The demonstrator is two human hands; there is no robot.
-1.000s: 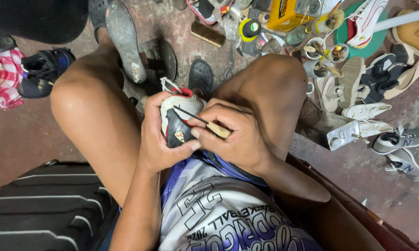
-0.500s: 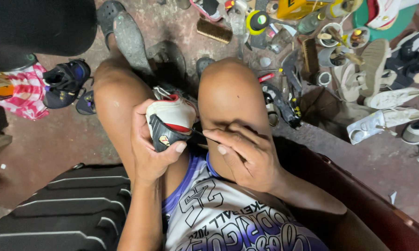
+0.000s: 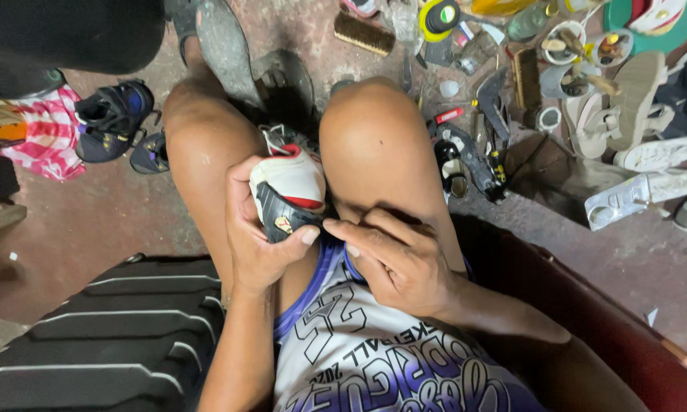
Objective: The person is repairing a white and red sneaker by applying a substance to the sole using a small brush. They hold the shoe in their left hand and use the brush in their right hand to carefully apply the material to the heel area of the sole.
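- A striped black cushion [image 3: 130, 336] fills the lower left corner, beside the person's left thigh.
- On the red floor [image 3: 91, 229] at the upper left lie a pink checked cloth [image 3: 46, 133] and, just beside it, a dark sandal [image 3: 114, 118].
- The left hand [image 3: 259, 229] is wrapped around a small shoe [image 3: 290, 191], white with red trim and a black heel part, thumb across its lower side and fingers behind it.
- The shoe sits between the 2 bare knees, held up just above the lap and tilted with its toe pointing away.
- The right hand [image 3: 393, 259] rests against the right knee, fingers curled narrowly, their tips touching the black part of the shoe; whether they pinch anything I cannot tell.
- Below both hands is a white and purple jersey [image 3: 374, 358].
- Beyond the right knee the floor is crowded: a wooden brush [image 3: 365, 32], a yellow tape roll [image 3: 439, 17], small bowls [image 3: 561, 42], a beige sandal [image 3: 625, 99] and white shoes [image 3: 648, 191] farther right.
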